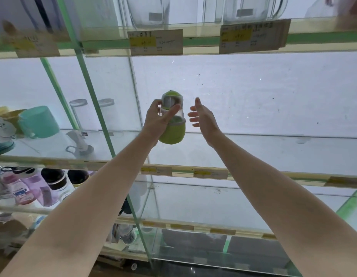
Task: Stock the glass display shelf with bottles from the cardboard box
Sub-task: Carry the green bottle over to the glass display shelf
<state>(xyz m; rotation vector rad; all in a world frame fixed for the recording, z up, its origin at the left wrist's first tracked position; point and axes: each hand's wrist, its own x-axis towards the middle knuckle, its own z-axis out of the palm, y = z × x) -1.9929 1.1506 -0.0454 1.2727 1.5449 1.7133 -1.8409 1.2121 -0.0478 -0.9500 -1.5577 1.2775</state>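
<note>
Bottle (pixel 172 120) in left hand (pixel 155 120) grip; right hand (pixel 203 118) spread.

Single view only, head-worn wide-angle camera. Faces forward, straight into the glass display shelf (pixel 253 150), pitched slightly down; upper shelf edge runs across the frame top, lower tiers fall toward the bottom edge. Close range: both forearms enter from the bottom corners at arm's reach. Strong barrel distortion at edges. No second view to overlap
</note>
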